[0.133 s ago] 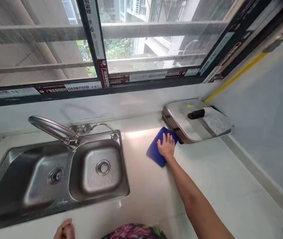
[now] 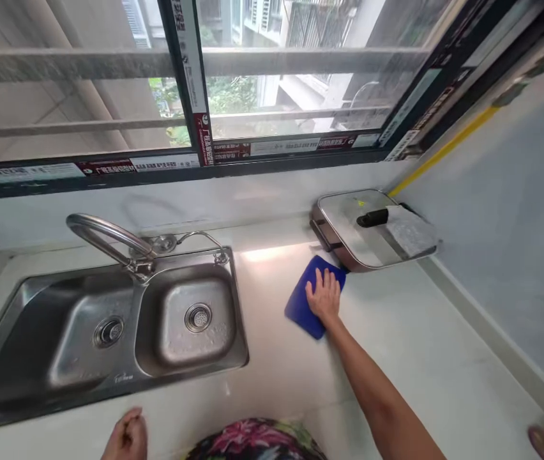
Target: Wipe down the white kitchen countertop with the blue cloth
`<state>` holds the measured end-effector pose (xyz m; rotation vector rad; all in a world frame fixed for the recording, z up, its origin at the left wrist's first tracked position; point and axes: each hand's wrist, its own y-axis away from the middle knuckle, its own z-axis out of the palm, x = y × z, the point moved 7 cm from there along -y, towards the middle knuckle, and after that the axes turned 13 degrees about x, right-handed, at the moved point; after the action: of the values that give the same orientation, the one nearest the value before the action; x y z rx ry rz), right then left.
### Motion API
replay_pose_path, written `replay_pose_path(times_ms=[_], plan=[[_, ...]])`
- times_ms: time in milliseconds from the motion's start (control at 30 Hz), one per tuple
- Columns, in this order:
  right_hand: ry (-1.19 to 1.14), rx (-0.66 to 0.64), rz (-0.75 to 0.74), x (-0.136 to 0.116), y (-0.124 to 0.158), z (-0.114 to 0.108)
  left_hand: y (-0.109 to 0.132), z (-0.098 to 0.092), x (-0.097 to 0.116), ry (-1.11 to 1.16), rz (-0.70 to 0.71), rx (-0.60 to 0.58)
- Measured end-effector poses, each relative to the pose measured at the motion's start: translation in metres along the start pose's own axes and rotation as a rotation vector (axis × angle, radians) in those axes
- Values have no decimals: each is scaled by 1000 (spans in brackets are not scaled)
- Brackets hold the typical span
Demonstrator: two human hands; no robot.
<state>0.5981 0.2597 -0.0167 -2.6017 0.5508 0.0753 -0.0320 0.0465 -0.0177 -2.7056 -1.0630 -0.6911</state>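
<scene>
Where the pale worktop (image 2: 267,370) began on the left, a steel double sink (image 2: 134,345) was set into it, its left bowl (image 2: 23,364) wider than its right bowl (image 2: 181,352), each with a round drain in its floor. A tall arched faucet (image 2: 104,234) stood at the back and bent out over the left bowl. Below the sink's front rim, at the bottom of the view, the left hand (image 2: 126,437) hung near the worktop's edge, its fingers curled in to form a loose fist. Behind the right bowl a thin bent tube (image 2: 200,234) ran toward the sink's back corner.

Further right, floral clothing (image 2: 257,441) showed at the lower edge. Beyond it, a blue cloth (image 2: 299,303) lay flat and slantwise on the worktop, between the sink and a rectangular lidded pan (image 2: 355,237). On the cloth rested the right hand (image 2: 324,297), palm down with fingers spread, pressing on the fabric rather than gripping it. The cloth's right corner came right up to the pan's near side; whether they touched could not be told. On the pan's glass lid were a black handle (image 2: 371,218) and, beside it, a whitish wrapping (image 2: 410,230). Behind, a yellow pipe (image 2: 444,150) slanted up along the grey wall (image 2: 506,211).
</scene>
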Motion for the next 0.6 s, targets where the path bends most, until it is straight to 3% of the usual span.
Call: replay_pose_path(times_ms=[200,400,600], plan=[[5,31,-91,22,75,-36,13,-12,19,-132,-35,113],[-26,28,-156,39,140,-76,15,-16,32,-117,28,191],[-79,-62,-355,36,187,-112,20,-17,37,-111,63,244]])
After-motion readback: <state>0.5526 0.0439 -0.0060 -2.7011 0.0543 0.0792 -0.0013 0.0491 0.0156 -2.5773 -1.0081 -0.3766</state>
